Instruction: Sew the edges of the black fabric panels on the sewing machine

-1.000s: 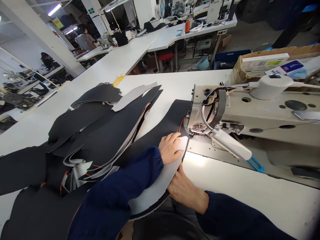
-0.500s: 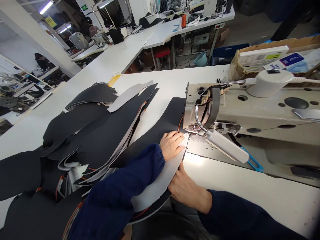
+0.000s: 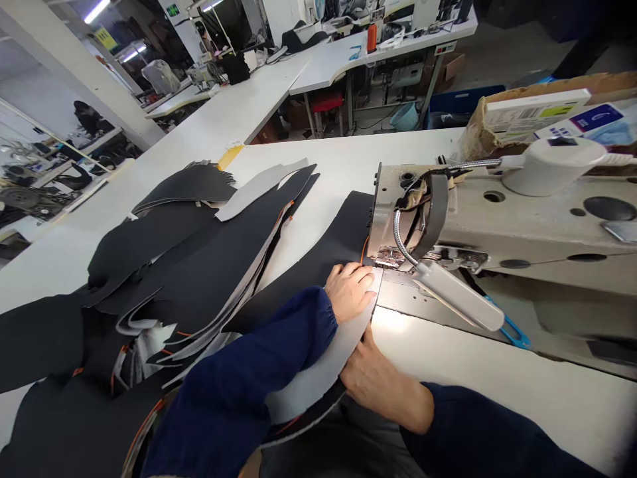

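Observation:
A light grey fabric panel (image 3: 318, 378) lies over a black fabric piece (image 3: 323, 255), its tip just in front of the presser-foot area of a sewing machine (image 3: 393, 255). Pressing down on the grey panel near that tip is my left hand (image 3: 350, 292), fingers stretched and slightly bent. My right hand (image 3: 373, 375) pinches the panel's right edge, with some fingers hidden beneath the layers. An orange cord (image 3: 364, 251) runs along the black piece to the machine. The needle is too small to make out.
Stacked black and grey cut pieces (image 3: 199, 259) with orange edging cover the left of the table. A lamp (image 3: 458, 295) juts from the machine head near a blue-handled tool (image 3: 515, 332). Behind the machine stands a cardboard box (image 3: 478, 136). People sit at far benches.
The grey panel's tip and both hands sit slightly farther from the machine's needle area. The whole view has shifted a little. Both hands keep the same hold.

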### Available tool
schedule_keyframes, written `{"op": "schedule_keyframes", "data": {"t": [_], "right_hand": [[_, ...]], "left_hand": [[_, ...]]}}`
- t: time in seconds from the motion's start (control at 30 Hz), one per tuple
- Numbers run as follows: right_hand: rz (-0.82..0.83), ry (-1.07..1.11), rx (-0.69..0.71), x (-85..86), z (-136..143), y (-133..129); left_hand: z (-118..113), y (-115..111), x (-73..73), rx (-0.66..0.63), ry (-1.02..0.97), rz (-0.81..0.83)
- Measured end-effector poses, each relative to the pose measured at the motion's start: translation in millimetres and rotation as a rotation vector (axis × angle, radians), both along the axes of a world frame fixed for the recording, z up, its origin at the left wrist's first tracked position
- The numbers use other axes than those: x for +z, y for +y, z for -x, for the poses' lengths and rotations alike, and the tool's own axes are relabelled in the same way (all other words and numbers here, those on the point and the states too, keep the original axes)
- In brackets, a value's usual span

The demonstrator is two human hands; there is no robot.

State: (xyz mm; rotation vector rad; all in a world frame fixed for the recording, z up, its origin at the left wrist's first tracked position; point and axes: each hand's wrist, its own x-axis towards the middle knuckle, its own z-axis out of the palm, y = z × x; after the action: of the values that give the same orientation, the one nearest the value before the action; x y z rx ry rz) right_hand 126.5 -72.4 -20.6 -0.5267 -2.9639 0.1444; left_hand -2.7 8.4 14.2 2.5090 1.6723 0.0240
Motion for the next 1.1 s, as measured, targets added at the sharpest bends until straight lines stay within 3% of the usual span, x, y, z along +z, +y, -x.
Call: {"op": "schedule_keyframes", "data": {"t": [1.1], "right_hand": [[0.004, -0.039, 0.008, 1.5, -0.8, 4.0]], "left_hand": [[-1.2, -2.5, 2.5, -0.009, -0.005, -0.042]]}}
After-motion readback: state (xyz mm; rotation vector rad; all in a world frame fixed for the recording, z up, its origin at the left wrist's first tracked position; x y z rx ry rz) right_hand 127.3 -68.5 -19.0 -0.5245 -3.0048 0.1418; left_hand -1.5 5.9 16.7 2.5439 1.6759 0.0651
